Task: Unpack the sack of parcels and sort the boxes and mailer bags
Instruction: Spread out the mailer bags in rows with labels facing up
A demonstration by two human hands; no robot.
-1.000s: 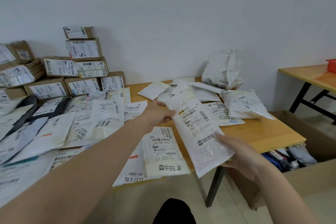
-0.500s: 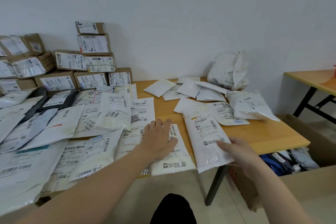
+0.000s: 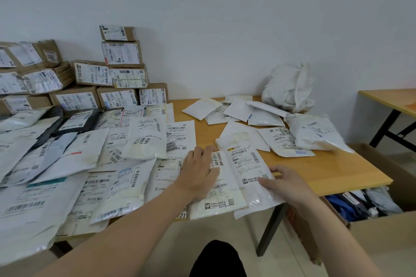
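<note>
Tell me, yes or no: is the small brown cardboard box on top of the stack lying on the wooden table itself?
No, the small brown cardboard box sits on another box, far above the wooden table.

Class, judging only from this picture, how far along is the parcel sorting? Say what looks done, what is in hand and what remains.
Done: brown boxes are stacked against the wall, and mailer bags are spread beside them. In hand: the left hand lies flat on the bags, while the right hand touches a white mailer at the table edge. Left: loose mailers near the crumpled sack, plus parcels in the floor carton.
</note>
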